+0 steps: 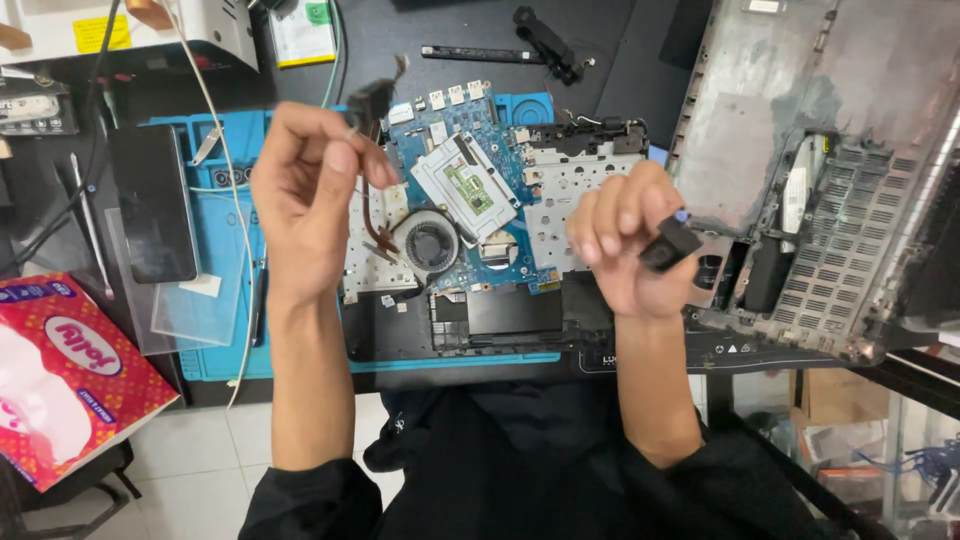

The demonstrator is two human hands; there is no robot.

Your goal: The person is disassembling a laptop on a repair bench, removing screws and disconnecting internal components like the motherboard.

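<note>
A: Holding anything, those two hands

B: Both are. The left hand [305, 190] is raised above the bench with its fingers curled tight around a small dark part [369, 103]; a thin copper-coloured strip [375, 210] hangs down from it towards the fan

A: And the other

B: The right hand [622, 240] pinches a small black block [669, 244] between thumb and fingertips, the block tilted and poking out to the right of the knuckles

A: What lies under them

B: An opened laptop base [500, 310] on a blue work mat [220, 300]. Its blue circuit board [470, 120] is bare, with a round black cooling fan [432, 243] between the two wrists and a white touchpad plate [465, 185] just above the fan

A: Anything beside it

B: A grey laptop bottom cover [800, 130] lies inside-up at the right, vent slots showing. At the left, a dark phone [153, 203] rests on the mat's edge, and a red tissue pack [60, 370] sits near the corner
</note>
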